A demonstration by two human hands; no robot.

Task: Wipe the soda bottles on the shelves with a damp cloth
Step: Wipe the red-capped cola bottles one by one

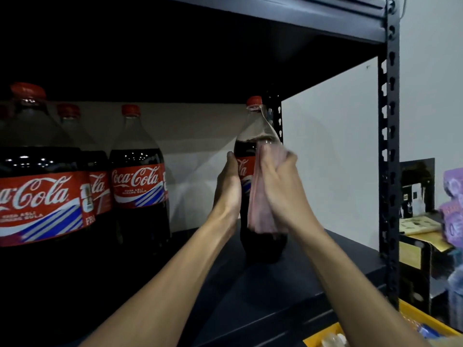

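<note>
A large cola bottle (253,136) with a red cap stands upright on the dark shelf (300,276), near its right end. My left hand (229,186) grips its left side at the red label. My right hand (278,176) holds a pink cloth (260,211) against the bottle's right front; the cloth hangs down over the lower body. Three more cola bottles stand at the left: a big near one (42,186), one behind it (96,176) and one further right (139,176).
A dark metal upright (389,146) with keyhole slots bounds the shelf on the right, and another shelf board (300,18) runs overhead. Beyond it are a white wall, cardboard boxes (416,231), purple packs (453,201) and a yellow crate (323,339) at the bottom right.
</note>
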